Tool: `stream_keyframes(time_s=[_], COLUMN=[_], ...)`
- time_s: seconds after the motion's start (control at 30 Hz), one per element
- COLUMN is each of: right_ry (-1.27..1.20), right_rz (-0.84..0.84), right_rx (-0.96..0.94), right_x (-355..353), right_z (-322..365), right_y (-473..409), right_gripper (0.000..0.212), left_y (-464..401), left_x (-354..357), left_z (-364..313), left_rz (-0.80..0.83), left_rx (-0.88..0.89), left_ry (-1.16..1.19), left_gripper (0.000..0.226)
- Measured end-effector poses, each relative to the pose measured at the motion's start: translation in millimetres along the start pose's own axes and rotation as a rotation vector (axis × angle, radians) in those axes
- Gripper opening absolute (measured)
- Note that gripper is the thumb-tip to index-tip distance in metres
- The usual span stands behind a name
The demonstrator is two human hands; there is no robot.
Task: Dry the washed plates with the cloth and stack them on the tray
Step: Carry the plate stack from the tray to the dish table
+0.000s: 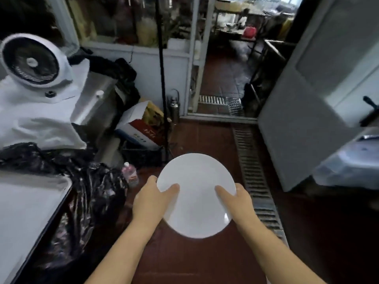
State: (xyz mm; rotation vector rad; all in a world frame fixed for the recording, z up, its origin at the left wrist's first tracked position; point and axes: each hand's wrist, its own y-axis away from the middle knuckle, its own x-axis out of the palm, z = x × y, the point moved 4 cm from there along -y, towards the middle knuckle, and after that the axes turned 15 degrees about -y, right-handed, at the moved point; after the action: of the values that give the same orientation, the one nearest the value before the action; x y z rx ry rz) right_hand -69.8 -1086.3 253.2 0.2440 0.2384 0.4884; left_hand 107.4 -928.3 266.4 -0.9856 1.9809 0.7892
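- Dark red floor under you, smooth and kinda glossy, with one long ribbed metal drain grate running along its right side.
- Left edge: one flat metal tray, pale and matte, rounded corner, crinkly black plastic bags bunched up beside it.
- One white round fan sits up top left on white cloth.
- One plate, plain white, round, shiny, held out over the floor between your hands, well apart from the tray.
- Your left hand grips the plate's left rim, thumb on top.
- Your right hand grips the right rim the same way; both forearms reach forward.
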Motion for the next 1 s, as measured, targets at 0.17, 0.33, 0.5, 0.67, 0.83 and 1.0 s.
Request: stream_keyframes(time_s=[0.17,0.33,0.5,0.67,0.83,1.0], right_ry=[-0.068,-0.041,-0.136,-0.229,-0.268,-0.284], right_rz=[-0.213,-0.451,-0.672,-0.853,-1.040,-1.207], right_rx=[0.029,0.096,0.151,0.187,0.194,0.205], right_x=[-185,-362,-500,-600,-696,-792], right_z=[-37,-75,-109,-134,-146,-146], right_y=[0,16,42,58,60,51], right_gripper=[0.017,0.030,0.030,0.023,0.023,0.021], left_y=[50,118,181,226,262,296], left_x=[100,201,286,358,431,494], left_z=[-149,-288,-404,-502,-607,-716], left_rz=[0.133,0.260,0.396,0.479,0.578,0.652], left_rx=[0.192,0.355,0.541,0.718,0.898,1.051], left_ry=[-0.043,-0.028,-0.071,-0.124,-0.160,-0.176], left_gripper=[0.038,0.036,0.034,0.035,0.037,0.036])
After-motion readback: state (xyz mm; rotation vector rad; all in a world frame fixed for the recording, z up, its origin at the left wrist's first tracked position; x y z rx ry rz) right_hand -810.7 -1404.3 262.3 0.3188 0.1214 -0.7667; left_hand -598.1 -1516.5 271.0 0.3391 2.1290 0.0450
